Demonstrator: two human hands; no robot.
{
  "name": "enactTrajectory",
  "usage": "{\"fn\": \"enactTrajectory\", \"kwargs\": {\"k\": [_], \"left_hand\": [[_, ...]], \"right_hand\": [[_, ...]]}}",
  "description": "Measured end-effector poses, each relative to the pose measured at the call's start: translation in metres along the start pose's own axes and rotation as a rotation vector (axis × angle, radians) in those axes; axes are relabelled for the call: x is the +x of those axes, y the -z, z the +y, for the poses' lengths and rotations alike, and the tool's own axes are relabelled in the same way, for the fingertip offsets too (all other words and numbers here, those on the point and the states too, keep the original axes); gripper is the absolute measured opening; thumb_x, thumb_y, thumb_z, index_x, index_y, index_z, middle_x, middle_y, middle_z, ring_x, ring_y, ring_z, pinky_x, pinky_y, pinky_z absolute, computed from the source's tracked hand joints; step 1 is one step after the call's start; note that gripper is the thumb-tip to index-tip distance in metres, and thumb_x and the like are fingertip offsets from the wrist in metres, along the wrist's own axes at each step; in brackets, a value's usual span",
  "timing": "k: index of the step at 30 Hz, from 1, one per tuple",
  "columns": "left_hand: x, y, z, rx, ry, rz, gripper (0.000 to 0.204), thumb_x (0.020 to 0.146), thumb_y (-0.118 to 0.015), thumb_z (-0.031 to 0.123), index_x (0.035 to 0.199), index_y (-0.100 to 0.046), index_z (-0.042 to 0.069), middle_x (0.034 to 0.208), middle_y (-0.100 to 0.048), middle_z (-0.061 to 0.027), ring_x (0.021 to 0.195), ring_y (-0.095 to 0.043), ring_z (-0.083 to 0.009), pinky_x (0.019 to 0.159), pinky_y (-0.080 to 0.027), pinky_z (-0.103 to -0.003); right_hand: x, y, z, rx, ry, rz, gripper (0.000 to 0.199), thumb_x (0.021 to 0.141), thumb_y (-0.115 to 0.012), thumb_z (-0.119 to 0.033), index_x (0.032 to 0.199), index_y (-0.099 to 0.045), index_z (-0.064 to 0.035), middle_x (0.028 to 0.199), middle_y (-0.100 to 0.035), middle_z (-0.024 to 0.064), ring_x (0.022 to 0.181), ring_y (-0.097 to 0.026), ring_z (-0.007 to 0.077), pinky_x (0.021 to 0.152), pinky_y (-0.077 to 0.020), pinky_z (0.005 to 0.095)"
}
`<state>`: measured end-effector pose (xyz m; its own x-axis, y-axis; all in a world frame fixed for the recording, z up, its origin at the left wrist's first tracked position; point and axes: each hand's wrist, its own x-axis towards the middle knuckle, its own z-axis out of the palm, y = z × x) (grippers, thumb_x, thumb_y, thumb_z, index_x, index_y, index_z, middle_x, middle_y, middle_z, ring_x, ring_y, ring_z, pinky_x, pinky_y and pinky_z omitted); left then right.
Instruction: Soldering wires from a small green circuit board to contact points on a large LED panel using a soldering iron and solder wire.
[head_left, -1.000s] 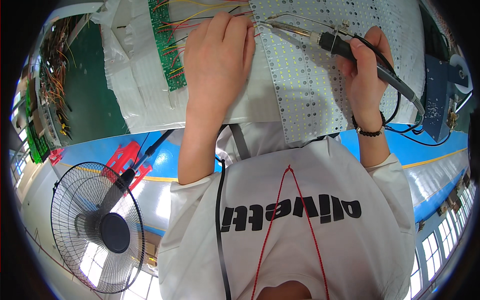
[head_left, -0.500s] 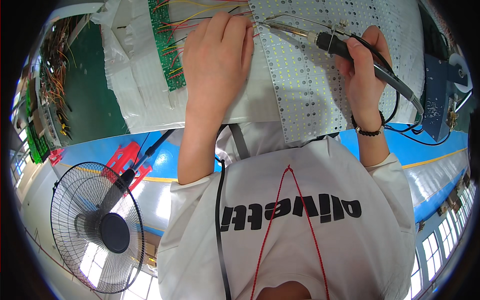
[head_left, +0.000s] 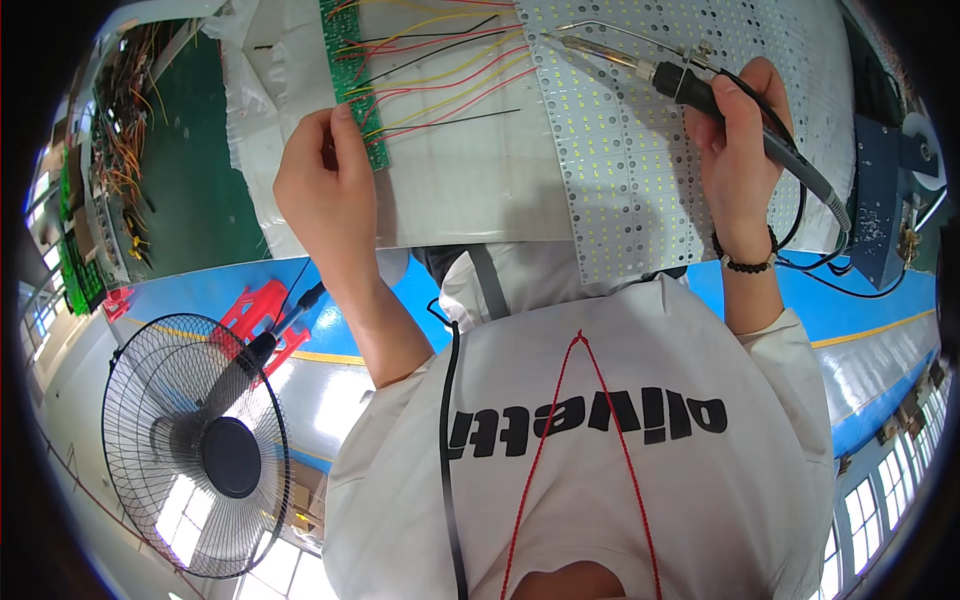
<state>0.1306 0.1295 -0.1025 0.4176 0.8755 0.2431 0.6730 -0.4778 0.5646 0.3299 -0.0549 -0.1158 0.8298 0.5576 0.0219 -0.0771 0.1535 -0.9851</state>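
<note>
Holding a soldering iron (head_left: pixel 688 88) in the right grip (head_left: pixel 737 175), closed round the dark handle. Aimed up and to the left, with the metal tip over the left margin of a white LED panel (head_left: pixel 625 190); too small to tell whether touching. Fixed along the iron by a small clamp: a thin bent tube (head_left: pixel 625 35), ending near the tip. Worn on the right wrist: a black bead bracelet (head_left: pixel 748 266).

Narrow at the left grip (head_left: pixel 330 195), with thumb and forefinger curled close together at the left edge of a green circuit board (head_left: pixel 377 155); impossible to tell whether pinched on something or merely touching.

Running rightward from the board: red, yellow and black wires (head_left: pixel 455 120), mostly toward the panel's left edge, with the lowest black one ending short of it. Spread beneath both boards, over a green surface (head_left: pixel 205 190): a white sheet (head_left: pixel 470 195), wrinkled at its left side. Piled at the far left: a tangle of wired parts (head_left: pixel 140 115). Standing at the far right: a blue-grey box (head_left: pixel 878 205), beside a white reel (head_left: pixel 918 127).

Below, toward the lower left: a black-caged fan (head_left: pixel 230 455), near a red stool (head_left: pixel 252 310) on a blue floor (head_left: pixel 830 315).
</note>
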Motion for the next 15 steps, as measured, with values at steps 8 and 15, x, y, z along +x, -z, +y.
{"fn": "enactTrajectory", "kwargs": {"k": [8,15], "left_hand": [[0.006,0.008,0.006,-0.332,-0.030,0.105,0.013,0.085,-0.059,0.010,0.082,-0.062,-0.003,0.062,-0.054,-0.0016,0.055,-0.045,-0.0059,0.049,-0.037,-0.022],[0.038,-0.003,0.011,-0.124,-0.181,0.069,0.011,0.084,-0.059,0.009,0.082,-0.063,-0.001,0.073,-0.060,-0.0072,0.059,-0.053,-0.0173,0.057,-0.043,-0.027]], "right_hand": [[0.002,0.001,-0.004,0.014,0.031,0.015,0.023,0.082,-0.061,-0.014,0.073,-0.040,-0.0088,0.054,-0.049,-0.0001,0.046,-0.043,0.0049,0.042,-0.0315,0.0203],[0.000,-0.006,-0.002,0.014,0.052,0.064,0.025,0.083,-0.060,-0.013,0.073,-0.038,-0.0096,0.056,-0.048,0.0003,0.045,-0.043,0.0059,0.042,-0.0313,0.0208]]}}
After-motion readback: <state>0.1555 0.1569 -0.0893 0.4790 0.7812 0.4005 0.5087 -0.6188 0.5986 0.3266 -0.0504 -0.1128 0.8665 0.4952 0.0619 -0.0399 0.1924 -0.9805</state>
